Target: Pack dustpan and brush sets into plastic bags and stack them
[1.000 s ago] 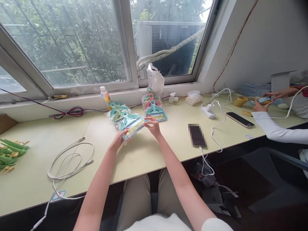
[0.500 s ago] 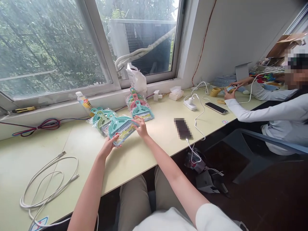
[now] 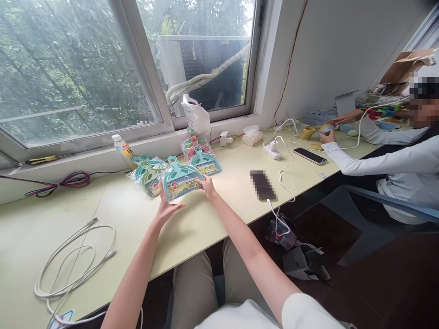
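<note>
A teal mini dustpan and brush set [image 3: 181,176] in clear packaging is held above the table, its handle pointing away from me. My right hand [image 3: 207,186] pinches its right corner. At the lower left corner, my left hand [image 3: 167,209] is open, thumb stretched out below the set and a finger up along its left edge; whether it touches is unclear. Just behind lie more packaged sets, a green dustpan [image 3: 150,173] among them. A second pile holds another teal set [image 3: 203,160] and a pink dustpan [image 3: 197,147].
A bottle [image 3: 122,148] and a white bag [image 3: 196,116] stand by the window. White cable [image 3: 41,274] lies coiled at left. To the right are a phone [image 3: 263,185], a power strip [image 3: 272,151], tissues [image 3: 252,135] and another phone [image 3: 310,156]. A co-worker [image 3: 387,155] handles a small yellow item.
The teal set has turned more upright, its handle swinging away from me. My left hand has loosened from the lower edge and spread its thumb; my right hand keeps its hold.
</note>
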`<action>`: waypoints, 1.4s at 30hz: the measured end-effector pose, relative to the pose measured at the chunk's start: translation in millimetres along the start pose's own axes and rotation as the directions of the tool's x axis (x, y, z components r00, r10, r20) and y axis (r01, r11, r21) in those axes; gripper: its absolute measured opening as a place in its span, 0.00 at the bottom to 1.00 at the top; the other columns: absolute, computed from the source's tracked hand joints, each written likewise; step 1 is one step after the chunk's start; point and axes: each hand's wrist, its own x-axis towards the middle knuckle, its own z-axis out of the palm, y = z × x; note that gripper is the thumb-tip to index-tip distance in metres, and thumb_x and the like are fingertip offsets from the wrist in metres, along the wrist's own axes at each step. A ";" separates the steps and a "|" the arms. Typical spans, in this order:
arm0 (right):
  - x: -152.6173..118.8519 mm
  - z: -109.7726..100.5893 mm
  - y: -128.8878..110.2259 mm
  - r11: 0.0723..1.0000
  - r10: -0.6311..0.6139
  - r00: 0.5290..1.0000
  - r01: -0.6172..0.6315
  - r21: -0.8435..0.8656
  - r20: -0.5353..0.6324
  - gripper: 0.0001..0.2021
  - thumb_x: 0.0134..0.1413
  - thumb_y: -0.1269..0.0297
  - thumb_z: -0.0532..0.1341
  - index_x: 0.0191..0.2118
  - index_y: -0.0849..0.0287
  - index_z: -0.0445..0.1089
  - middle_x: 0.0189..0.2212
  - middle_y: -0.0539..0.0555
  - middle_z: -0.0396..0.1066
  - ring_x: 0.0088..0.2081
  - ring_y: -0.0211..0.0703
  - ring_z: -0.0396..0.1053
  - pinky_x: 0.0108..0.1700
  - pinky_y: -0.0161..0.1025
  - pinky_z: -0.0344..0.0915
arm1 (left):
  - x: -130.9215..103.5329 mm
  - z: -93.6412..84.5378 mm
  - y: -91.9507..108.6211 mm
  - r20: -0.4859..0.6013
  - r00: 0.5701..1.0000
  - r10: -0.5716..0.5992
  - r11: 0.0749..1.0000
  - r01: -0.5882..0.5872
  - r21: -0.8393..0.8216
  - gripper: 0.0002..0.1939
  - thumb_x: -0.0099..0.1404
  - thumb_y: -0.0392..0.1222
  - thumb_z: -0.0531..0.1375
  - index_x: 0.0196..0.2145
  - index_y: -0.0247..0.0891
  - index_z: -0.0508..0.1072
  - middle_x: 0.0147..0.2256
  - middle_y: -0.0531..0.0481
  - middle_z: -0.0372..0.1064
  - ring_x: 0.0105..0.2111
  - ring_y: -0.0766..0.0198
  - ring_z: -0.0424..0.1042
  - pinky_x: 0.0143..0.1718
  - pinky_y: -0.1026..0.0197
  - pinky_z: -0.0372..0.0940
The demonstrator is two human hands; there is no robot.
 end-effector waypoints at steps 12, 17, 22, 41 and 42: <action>-1.1 3.0 13.9 0.943 -0.157 0.986 0.168 -0.289 0.061 0.15 0.46 0.66 0.65 0.42 0.55 0.67 0.46 0.56 0.76 0.40 0.44 0.75 0.48 0.45 0.73 | 11.4 -16.5 -27.8 -0.320 0.932 -0.169 0.962 0.227 0.153 0.17 0.56 0.47 0.66 0.42 0.37 0.77 0.34 0.44 0.76 0.40 0.48 0.78 0.43 0.47 0.74; -9.3 17.3 28.0 0.879 -0.243 0.968 0.247 -0.409 0.061 0.13 0.50 0.66 0.64 0.43 0.55 0.67 0.45 0.57 0.77 0.41 0.45 0.74 0.50 0.46 0.72 | 7.7 -25.4 -28.8 -0.478 0.878 -0.034 0.840 0.284 0.463 0.09 0.59 0.41 0.65 0.39 0.39 0.77 0.49 0.35 0.73 0.59 0.37 0.64 0.61 0.36 0.59; -4.4 52.2 50.9 0.803 -0.269 0.956 0.288 -0.522 0.114 0.14 0.52 0.70 0.63 0.46 0.57 0.67 0.47 0.61 0.75 0.48 0.49 0.73 0.56 0.50 0.70 | 16.1 -43.9 -33.8 -0.631 0.775 -0.015 0.842 0.350 0.410 0.12 0.62 0.38 0.65 0.44 0.37 0.76 0.61 0.31 0.60 0.67 0.38 0.54 0.66 0.39 0.53; 97.8 129.8 69.4 0.673 -0.335 0.931 0.345 -0.654 0.146 0.18 0.54 0.73 0.63 0.52 0.58 0.71 0.55 0.61 0.75 0.57 0.52 0.73 0.60 0.49 0.66 | 99.4 -97.9 -68.0 -0.664 0.746 -0.048 0.885 0.340 0.318 0.20 0.64 0.39 0.64 0.53 0.38 0.69 0.51 0.35 0.68 0.55 0.46 0.70 0.59 0.46 0.63; 101.4 131.6 69.9 0.667 -0.334 0.930 0.348 -0.659 0.153 0.18 0.55 0.73 0.63 0.53 0.57 0.71 0.55 0.61 0.75 0.57 0.52 0.73 0.60 0.48 0.66 | 100.4 -97.3 -67.8 -0.671 0.741 -0.033 0.877 0.344 0.337 0.21 0.64 0.39 0.64 0.54 0.37 0.68 0.52 0.34 0.68 0.55 0.45 0.70 0.59 0.46 0.62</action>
